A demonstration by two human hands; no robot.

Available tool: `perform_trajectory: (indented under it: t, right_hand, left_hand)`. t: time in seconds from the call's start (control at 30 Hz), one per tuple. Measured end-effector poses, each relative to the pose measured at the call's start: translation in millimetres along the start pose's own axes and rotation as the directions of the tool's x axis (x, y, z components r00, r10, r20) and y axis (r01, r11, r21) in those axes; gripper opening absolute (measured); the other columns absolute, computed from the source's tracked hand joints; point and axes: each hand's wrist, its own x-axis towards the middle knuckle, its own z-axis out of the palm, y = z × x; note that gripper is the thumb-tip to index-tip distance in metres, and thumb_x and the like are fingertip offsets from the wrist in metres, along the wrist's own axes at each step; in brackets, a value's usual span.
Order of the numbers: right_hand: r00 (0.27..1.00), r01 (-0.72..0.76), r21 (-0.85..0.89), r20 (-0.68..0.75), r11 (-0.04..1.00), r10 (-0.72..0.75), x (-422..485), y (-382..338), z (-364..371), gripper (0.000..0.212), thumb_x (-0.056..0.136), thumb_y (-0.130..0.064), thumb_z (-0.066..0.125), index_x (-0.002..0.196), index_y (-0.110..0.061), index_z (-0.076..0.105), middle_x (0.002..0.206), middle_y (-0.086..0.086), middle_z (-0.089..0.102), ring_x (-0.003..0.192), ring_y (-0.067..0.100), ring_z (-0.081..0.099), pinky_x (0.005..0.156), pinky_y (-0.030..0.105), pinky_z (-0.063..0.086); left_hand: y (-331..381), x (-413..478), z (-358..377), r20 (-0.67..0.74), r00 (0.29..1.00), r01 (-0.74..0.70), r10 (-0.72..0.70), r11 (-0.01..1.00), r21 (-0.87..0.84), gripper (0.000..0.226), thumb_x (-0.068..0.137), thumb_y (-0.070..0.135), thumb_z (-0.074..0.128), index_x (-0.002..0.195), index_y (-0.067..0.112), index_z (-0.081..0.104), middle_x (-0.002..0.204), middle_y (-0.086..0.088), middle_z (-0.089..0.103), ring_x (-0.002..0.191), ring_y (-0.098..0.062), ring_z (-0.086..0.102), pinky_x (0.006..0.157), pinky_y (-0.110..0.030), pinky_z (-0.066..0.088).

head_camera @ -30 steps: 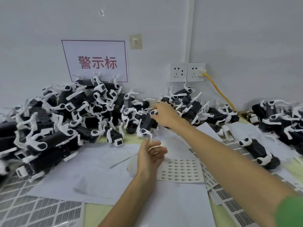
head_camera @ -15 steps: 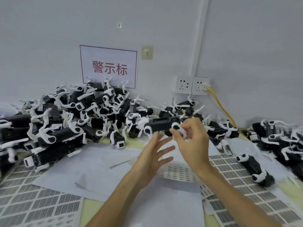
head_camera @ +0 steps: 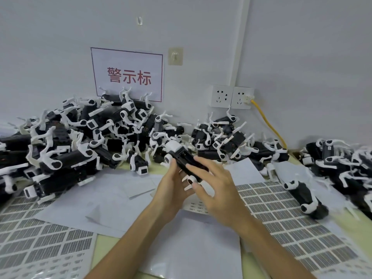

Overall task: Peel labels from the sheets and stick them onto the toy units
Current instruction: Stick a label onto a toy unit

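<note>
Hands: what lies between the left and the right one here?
A black-and-white toy unit, gripped by the left hand, with the right hand touching it; head view.

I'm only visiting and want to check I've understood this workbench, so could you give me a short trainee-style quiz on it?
1. True or false: the yellow cable is plugged into the wall socket nearer the red-lettered sign.
2. What does the left hand grip while the right hand lays straight fingers on it? A) a toy unit B) a label sheet C) a plug
3. On which side of the person is the bigger pile of toy units?
Key: 1 false, it sits in the farther socket. 2 A. 3 their left.
</note>
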Motion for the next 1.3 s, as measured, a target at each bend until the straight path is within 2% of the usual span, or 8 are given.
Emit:
perform_trajectory:
  t: [0.27, 0.43, 0.57, 0.67, 0.83, 1.0, 1.13, 1.3]
  right_hand:
    - [0.992, -0.039, 0.012, 0.121, 0.999, 0.037, 0.7, -0.3, -4.6, 0.056, 0.104, -0.025, 0.049, 0.156, -0.040, 0.038, 0.169, -0.017, 0.018, 0.154, -0.002, 0.015, 0.121, 0.021, 0.011]
    - [0.997, -0.057, 0.095, 0.063, 0.994, 0.051, 4.4, 2.1, -2.7, 0.044, 0.103, -0.021, 0.050, 0.146, -0.029, 0.055, 0.156, -0.015, 0.047, 0.149, 0.001, 0.034, 0.122, 0.035, 0.027]
    - [0.987, -0.093, 0.121, -0.117, 0.988, 0.107, 3.9, 9.8, -5.1, 0.032, 0.096, -0.012, 0.056, 0.118, -0.021, 0.078, 0.121, -0.015, 0.073, 0.118, -0.007, 0.061, 0.104, 0.021, 0.046]
    - [0.957, -0.269, 0.105, -0.078, 0.957, 0.278, 3.5, 21.0, -9.4, 0.023, 0.097, -0.014, 0.060, 0.101, -0.027, 0.079, 0.095, -0.023, 0.073, 0.094, -0.003, 0.067, 0.086, 0.019, 0.051]
    - [0.839, -0.327, -0.297, 0.347, 0.897, 0.420, 1.1, 40.8, -8.8, 0.014, 0.098, -0.036, 0.061, 0.100, -0.040, 0.075, 0.100, -0.020, 0.064, 0.099, 0.004, 0.056, 0.097, 0.039, 0.039]
    - [0.799, -0.409, -0.096, 0.442, 0.908, 0.407, -3.1, 42.7, -8.8, 0.023, 0.090, -0.020, 0.074, 0.104, -0.038, 0.076, 0.096, -0.015, 0.064, 0.091, 0.003, 0.061, 0.079, 0.018, 0.048]
    - [0.794, -0.417, -0.046, 0.468, 0.908, 0.388, -5.5, 44.9, -8.5, 0.029, 0.092, -0.015, 0.072, 0.106, -0.040, 0.076, 0.100, -0.012, 0.062, 0.088, 0.003, 0.061, 0.071, 0.011, 0.045]
    - [0.774, -0.454, 0.008, 0.499, 0.891, 0.390, -4.2, 41.6, -9.3, 0.041, 0.098, -0.007, 0.058, 0.108, -0.042, 0.076, 0.103, -0.009, 0.066, 0.063, 0.000, 0.060, 0.059, 0.015, 0.047]
  left_hand:
    - [-5.5, -4.2, 3.0, 0.084, 0.996, 0.032, -0.043, 0.991, 0.132, 0.039, 0.108, 0.045, 0.048, 0.138, 0.028, 0.066, 0.139, -0.003, 0.067, 0.129, -0.031, 0.063, 0.110, -0.060, 0.042]
    - [2.0, -4.3, -2.1, -0.020, 1.000, -0.005, 0.005, 1.000, -0.002, 0.052, 0.099, 0.047, 0.058, 0.138, 0.014, 0.066, 0.139, -0.012, 0.065, 0.116, -0.025, 0.058, 0.108, -0.045, 0.046]
    - [7.5, -1.1, -11.7, -0.118, 0.993, -0.024, 0.014, 0.996, -0.083, 0.057, 0.092, 0.049, 0.063, 0.130, 0.008, 0.070, 0.139, -0.016, 0.066, 0.122, -0.030, 0.059, 0.113, -0.043, 0.042]
    - [4.2, 1.9, -9.7, -0.173, 0.984, 0.021, -0.048, 0.987, -0.157, 0.051, 0.085, 0.053, 0.068, 0.113, 0.011, 0.076, 0.123, -0.009, 0.074, 0.109, -0.025, 0.071, 0.085, -0.032, 0.051]
    - [-5.4, 8.2, -11.6, -0.219, 0.971, 0.058, -0.093, 0.985, -0.160, 0.050, 0.096, 0.057, 0.058, 0.091, 0.011, 0.078, 0.097, -0.011, 0.073, 0.097, -0.026, 0.070, 0.060, -0.025, 0.047]
    - [-5.4, 6.5, -14.5, -0.219, 0.973, 0.025, -0.071, 0.978, -0.205, 0.047, 0.100, 0.053, 0.056, 0.094, 0.008, 0.069, 0.073, -0.003, 0.072, 0.073, -0.018, 0.077, 0.086, -0.032, 0.051]
    - [-5.2, 5.9, -12.4, -0.237, 0.967, 0.061, -0.097, 0.986, -0.153, 0.045, 0.102, 0.054, 0.054, 0.095, 0.011, 0.069, 0.076, 0.000, 0.074, 0.067, -0.015, 0.074, 0.052, -0.023, 0.053]
    - [-3.3, 4.4, -11.7, -0.223, 0.972, 0.042, -0.071, 0.990, -0.136, 0.046, 0.102, 0.053, 0.054, 0.080, 0.014, 0.065, 0.062, 0.001, 0.066, 0.049, -0.012, 0.063, 0.042, -0.019, 0.046]
